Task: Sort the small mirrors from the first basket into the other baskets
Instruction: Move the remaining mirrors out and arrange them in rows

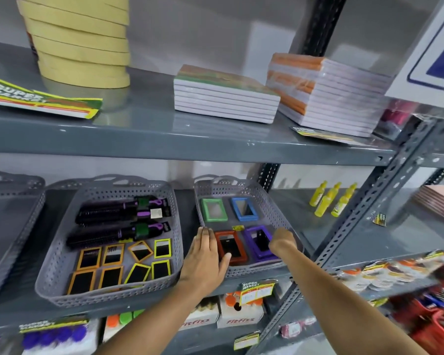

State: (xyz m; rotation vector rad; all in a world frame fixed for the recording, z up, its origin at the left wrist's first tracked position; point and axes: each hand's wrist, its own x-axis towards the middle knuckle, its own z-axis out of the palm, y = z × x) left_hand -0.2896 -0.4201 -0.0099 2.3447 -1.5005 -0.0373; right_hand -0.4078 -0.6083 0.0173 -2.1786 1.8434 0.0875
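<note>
Two grey perforated baskets stand on the middle shelf. The left basket (62,252) holds several small orange- and yellow-framed mirrors (113,254) and black-purple hair brushes (118,211). The right basket (267,201) holds a green mirror (213,210), a blue mirror (244,208), a red-framed mirror (237,248) and a purple-framed mirror (258,243). My left hand (205,260) rests flat on the right basket's left front rim, its thumb on the red-framed mirror. My right hand (282,242) is curled over the basket's front right rim, beside the purple mirror; its fingers are hidden.
Another grey basket (13,216) sits at far left. Yellow bottles (328,201) stand right of the baskets. The upper shelf carries tape rolls (80,42) and notebook stacks (223,96). A slanted metal upright (364,213) runs at right. Boxed goods fill the lower shelf.
</note>
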